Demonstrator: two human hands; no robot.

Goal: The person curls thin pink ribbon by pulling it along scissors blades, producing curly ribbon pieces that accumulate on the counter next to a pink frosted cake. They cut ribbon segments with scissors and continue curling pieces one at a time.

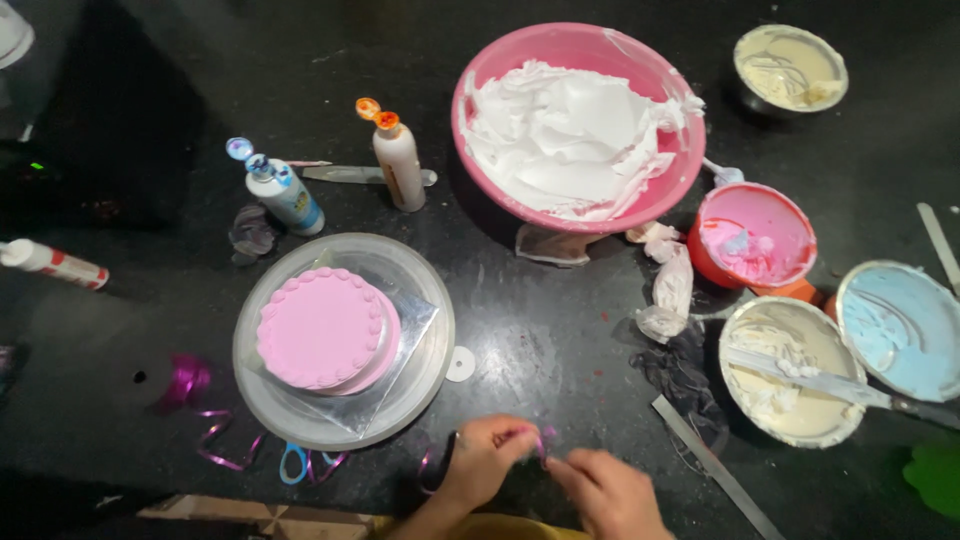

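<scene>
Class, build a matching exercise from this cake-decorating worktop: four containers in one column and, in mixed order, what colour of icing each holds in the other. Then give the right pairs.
Containers:
1. big pink bowl
2. small red bowl
3. bowl at the right edge
4. steel bowl with a palette knife across it

Icing:
A. cream
B. pale blue
C. white
D. pink

Pairs: 1-C, 2-D, 3-B, 4-A
</scene>
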